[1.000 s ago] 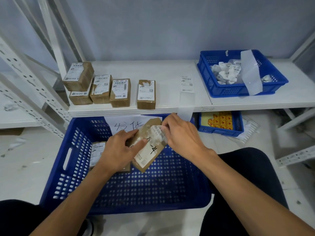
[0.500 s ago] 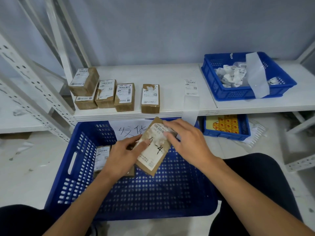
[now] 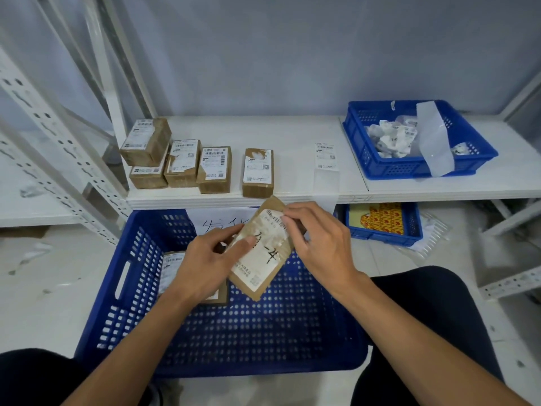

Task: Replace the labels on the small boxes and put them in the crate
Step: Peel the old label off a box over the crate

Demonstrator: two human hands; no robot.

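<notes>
Blue crate w/ box, tray w/ scraps

Shelf boxes sit behind the crate, which seemingly holds one box.

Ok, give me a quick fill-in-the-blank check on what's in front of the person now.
The left hand and right hand hold a tilted box over the crate; the right fingers pick at its ____.
The shelf carries ____ waiting boxes.
Flat on the crate floor lies ____ other box.
Missing: label; five; one.
</notes>
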